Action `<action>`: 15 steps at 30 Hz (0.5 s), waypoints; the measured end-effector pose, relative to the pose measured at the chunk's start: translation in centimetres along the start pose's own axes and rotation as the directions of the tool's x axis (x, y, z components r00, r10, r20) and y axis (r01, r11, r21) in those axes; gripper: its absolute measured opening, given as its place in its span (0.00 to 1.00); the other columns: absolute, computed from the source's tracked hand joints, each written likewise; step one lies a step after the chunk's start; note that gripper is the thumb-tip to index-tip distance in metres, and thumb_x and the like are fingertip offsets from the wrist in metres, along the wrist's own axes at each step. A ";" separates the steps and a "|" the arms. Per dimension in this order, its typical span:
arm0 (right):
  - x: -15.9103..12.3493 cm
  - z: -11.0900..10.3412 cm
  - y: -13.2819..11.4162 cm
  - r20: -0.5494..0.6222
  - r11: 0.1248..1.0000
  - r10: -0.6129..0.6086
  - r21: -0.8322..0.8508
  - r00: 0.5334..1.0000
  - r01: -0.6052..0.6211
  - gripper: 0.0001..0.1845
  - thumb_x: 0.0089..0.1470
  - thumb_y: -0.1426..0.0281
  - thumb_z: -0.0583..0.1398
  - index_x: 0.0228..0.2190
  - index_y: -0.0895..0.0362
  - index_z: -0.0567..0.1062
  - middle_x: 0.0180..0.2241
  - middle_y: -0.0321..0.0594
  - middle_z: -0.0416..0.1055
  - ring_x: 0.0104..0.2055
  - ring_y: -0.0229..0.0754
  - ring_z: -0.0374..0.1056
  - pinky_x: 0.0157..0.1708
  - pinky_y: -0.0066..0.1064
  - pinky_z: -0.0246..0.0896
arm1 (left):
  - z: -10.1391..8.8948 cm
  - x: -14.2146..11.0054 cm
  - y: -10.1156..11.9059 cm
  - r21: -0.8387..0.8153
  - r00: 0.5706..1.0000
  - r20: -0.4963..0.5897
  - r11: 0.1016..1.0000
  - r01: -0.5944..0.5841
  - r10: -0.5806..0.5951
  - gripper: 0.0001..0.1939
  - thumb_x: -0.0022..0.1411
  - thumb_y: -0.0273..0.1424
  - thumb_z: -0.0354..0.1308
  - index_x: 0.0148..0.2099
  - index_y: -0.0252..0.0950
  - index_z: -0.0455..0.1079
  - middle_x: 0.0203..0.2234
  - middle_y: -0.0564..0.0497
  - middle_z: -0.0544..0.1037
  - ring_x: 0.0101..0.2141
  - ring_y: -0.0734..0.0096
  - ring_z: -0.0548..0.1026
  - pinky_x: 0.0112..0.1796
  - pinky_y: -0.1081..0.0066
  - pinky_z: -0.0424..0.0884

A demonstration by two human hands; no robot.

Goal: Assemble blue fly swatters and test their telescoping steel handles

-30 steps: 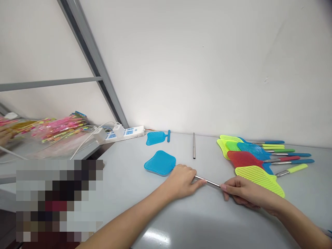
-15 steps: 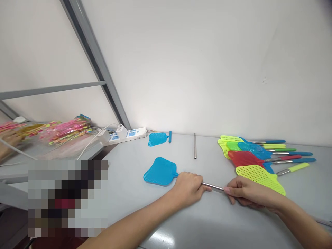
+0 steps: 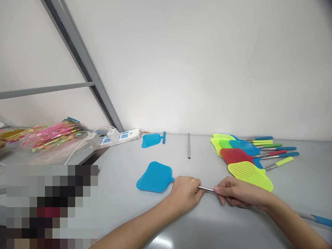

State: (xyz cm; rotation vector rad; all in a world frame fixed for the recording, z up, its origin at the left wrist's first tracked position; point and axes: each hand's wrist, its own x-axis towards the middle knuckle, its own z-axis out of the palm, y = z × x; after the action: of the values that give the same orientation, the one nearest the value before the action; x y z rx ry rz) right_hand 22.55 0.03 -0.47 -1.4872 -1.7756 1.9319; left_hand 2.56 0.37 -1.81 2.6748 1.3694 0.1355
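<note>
Far left: pink bundles in clear plastic (image 3: 57,135), then a white power strip (image 3: 120,137) with plugs and cables by the table's back corner. A pixelated block hides the lower left. Left of center, a small blue mesh head (image 3: 151,140) and short blue handle (image 3: 164,137) lie at the back; nearer me is a larger blue swatter head (image 3: 155,177), flat side up. My left hand (image 3: 186,193) is closed around the metal rod (image 3: 206,189) at lower center, covering where it meets the neck. A loose metal tube (image 3: 189,147) lies behind. My right hand (image 3: 240,193) pinches the rod's right part, its end hidden by my fingers. Right: overlapping swatters, a red head (image 3: 234,155) and yellow head (image 3: 250,174) among them, the yellow just behind my right hand. A blue grip (image 3: 323,220) shows at the lower right edge, its shaft partly behind my forearm.
</note>
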 end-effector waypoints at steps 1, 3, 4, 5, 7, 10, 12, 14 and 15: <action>0.1 0.0 0.1 0.002 1.000 -0.006 0.012 1.000 0.006 0.24 0.50 0.52 0.52 0.21 0.60 0.70 0.10 0.25 0.49 0.11 0.26 0.37 0.08 0.20 0.29 | -0.1 0.0 -0.1 -0.004 1.000 -0.001 1.000 -0.006 0.006 0.14 0.59 0.36 0.47 0.25 0.36 0.65 0.21 0.52 0.73 0.24 0.69 0.71 0.22 0.73 0.53; 0.2 0.0 0.2 0.001 0.999 -0.014 0.032 1.000 0.014 0.24 0.51 0.52 0.52 0.22 0.60 0.70 0.10 0.25 0.48 0.11 0.27 0.37 0.08 0.21 0.30 | -0.5 0.0 -0.4 -0.016 0.999 -0.004 0.999 -0.032 0.032 0.13 0.59 0.35 0.48 0.25 0.36 0.64 0.21 0.54 0.72 0.24 0.71 0.70 0.21 0.73 0.52; 0.2 -0.1 0.2 -0.002 0.999 -0.016 0.035 1.000 0.016 0.24 0.51 0.52 0.52 0.22 0.60 0.70 0.10 0.25 0.49 0.11 0.27 0.37 0.08 0.21 0.30 | -0.6 0.0 -0.5 -0.024 0.999 -0.008 0.998 -0.050 0.050 0.13 0.58 0.35 0.48 0.25 0.36 0.63 0.21 0.54 0.71 0.24 0.72 0.70 0.21 0.73 0.52; 0.2 -0.1 0.2 -0.005 0.999 -0.019 0.033 1.000 0.019 0.24 0.51 0.52 0.52 0.23 0.60 0.71 0.10 0.25 0.49 0.11 0.27 0.36 0.08 0.21 0.30 | -0.8 0.0 -0.6 -0.033 0.998 -0.013 0.997 -0.067 0.067 0.13 0.59 0.35 0.48 0.25 0.36 0.63 0.21 0.54 0.71 0.24 0.72 0.70 0.21 0.73 0.52; 0.2 -0.1 0.3 0.000 0.999 -0.031 0.028 1.000 0.031 0.24 0.51 0.52 0.51 0.24 0.60 0.71 0.10 0.25 0.49 0.11 0.27 0.36 0.08 0.21 0.30 | -1.1 0.0 -0.9 -0.051 0.996 -0.019 0.995 -0.090 0.089 0.13 0.59 0.36 0.48 0.26 0.35 0.63 0.21 0.54 0.70 0.24 0.73 0.70 0.21 0.73 0.52; 0.1 -0.3 0.2 0.028 0.998 -0.064 0.022 0.998 0.063 0.23 0.52 0.52 0.51 0.26 0.59 0.71 0.10 0.25 0.49 0.11 0.27 0.37 0.09 0.21 0.33 | -1.5 -0.1 -1.3 -0.083 0.995 -0.016 0.991 -0.104 0.103 0.12 0.60 0.37 0.48 0.28 0.35 0.62 0.24 0.54 0.70 0.26 0.73 0.69 0.22 0.74 0.55; -0.2 -0.6 0.1 0.021 0.997 -0.074 0.004 0.997 0.074 0.23 0.52 0.52 0.51 0.27 0.59 0.71 0.11 0.25 0.50 0.12 0.27 0.38 0.10 0.20 0.34 | -1.8 -0.1 -1.6 -0.112 0.992 -0.014 0.986 -0.124 0.124 0.12 0.61 0.37 0.48 0.29 0.35 0.62 0.25 0.54 0.69 0.27 0.74 0.69 0.24 0.75 0.58; -0.5 -1.0 0.0 -0.020 0.997 -0.065 -0.032 0.998 0.065 0.23 0.52 0.52 0.50 0.28 0.59 0.72 0.13 0.26 0.51 0.13 0.27 0.40 0.11 0.20 0.36 | -2.0 0.0 -1.9 -0.121 0.989 -0.032 0.981 -0.149 0.147 0.12 0.61 0.37 0.47 0.29 0.35 0.61 0.26 0.54 0.69 0.28 0.74 0.68 0.27 0.75 0.59; -0.7 -1.2 -0.1 -0.042 0.997 -0.054 -0.049 0.998 0.051 0.24 0.52 0.52 0.50 0.29 0.59 0.72 0.14 0.27 0.51 0.13 0.27 0.41 0.12 0.20 0.37 | -2.1 0.1 -2.1 -0.108 0.987 -0.048 0.982 -0.158 0.153 0.12 0.62 0.36 0.46 0.29 0.35 0.61 0.26 0.54 0.69 0.28 0.73 0.68 0.29 0.74 0.60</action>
State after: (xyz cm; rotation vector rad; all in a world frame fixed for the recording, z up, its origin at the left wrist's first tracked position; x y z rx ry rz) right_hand 23.70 0.41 0.16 -1.4705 -1.8362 1.8303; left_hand 0.66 1.79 -0.07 2.6961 1.1256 0.2733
